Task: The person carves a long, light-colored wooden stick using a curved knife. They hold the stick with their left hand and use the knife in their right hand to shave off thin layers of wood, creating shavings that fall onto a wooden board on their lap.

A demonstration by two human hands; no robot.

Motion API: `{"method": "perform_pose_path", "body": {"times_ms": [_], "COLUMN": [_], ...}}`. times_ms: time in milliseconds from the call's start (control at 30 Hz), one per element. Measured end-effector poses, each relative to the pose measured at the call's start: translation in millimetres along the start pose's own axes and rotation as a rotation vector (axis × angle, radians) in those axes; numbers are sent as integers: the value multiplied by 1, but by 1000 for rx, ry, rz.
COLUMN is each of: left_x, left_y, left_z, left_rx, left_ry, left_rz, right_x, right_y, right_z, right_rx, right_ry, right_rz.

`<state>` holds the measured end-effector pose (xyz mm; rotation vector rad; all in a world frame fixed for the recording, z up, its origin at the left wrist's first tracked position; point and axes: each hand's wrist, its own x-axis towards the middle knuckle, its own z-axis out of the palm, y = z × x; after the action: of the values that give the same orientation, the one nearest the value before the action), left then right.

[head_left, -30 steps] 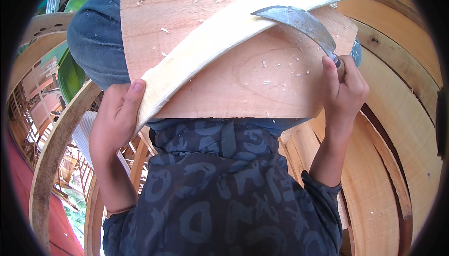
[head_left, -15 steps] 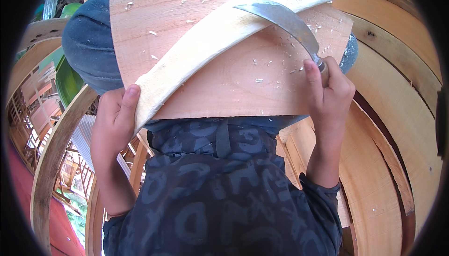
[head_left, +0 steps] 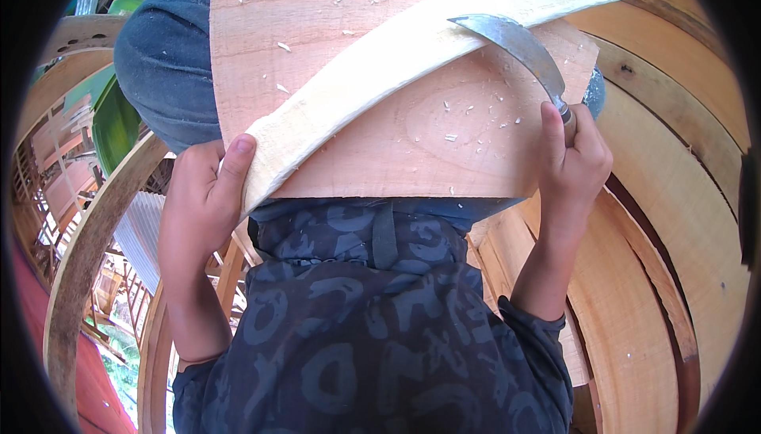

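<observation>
Left hand (head_left: 208, 184) clasps the near end of a curved pale wooden slat (head_left: 412, 44) | slat slants across a wooden board (head_left: 380, 156), running forward and rightward | right hand (head_left: 579, 145), off the slat, grips a sickle (head_left: 519, 42), blade over its right edge

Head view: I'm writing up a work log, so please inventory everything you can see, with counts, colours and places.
Long curved wooden piece: one, cream, slanting across the board
Hooked steel knife: one, grey blade, brown handle, blade overlapping the piece
Flat wooden board: one, pinkish brown, across the lap
Curled wood shavings: many, pale, scattered on the board
Broad leaf: at least one, green, left
Corrugated sheet: one, grey, left
Wooden beams: several, brown, left
Wooden planks: several, tan, right
Smooth surface: one, red, lower left
Trousers: one pair, blue, under the board
Patterned shirt: one, black and grey, lower middle
Left hand: one, bare, gripping the piece's near end
Right hand: one, bare, holding the knife
</observation>
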<state>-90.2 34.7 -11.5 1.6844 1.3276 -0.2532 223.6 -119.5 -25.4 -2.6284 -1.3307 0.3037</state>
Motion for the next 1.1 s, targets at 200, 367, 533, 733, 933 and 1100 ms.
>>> {"method": "perform_pose_path", "body": {"times_ms": [200,367,533,733,933,1100], "left_x": [1,1,1,0,2,2], "left_y": [0,4,7,15,8,6], "left_z": [0,-2,-4,-6,-4,-3], "left_rx": [39,44,112,141,140,188], "left_ry": [-16,-29,-34,-9,-1,42], "left_rz": [-25,-37,-50,-83,-81,0], "right_x": [-8,-9,-17,-26,-26,-12], "right_y": [-2,-7,-2,-11,-27,17], "right_z": [7,3,3,1,9,-6], "right_rx": [85,96,90,176,149,66], "right_ry": [60,76,75,5,-10,27], "right_rz": [58,86,111,167,10,183]}}
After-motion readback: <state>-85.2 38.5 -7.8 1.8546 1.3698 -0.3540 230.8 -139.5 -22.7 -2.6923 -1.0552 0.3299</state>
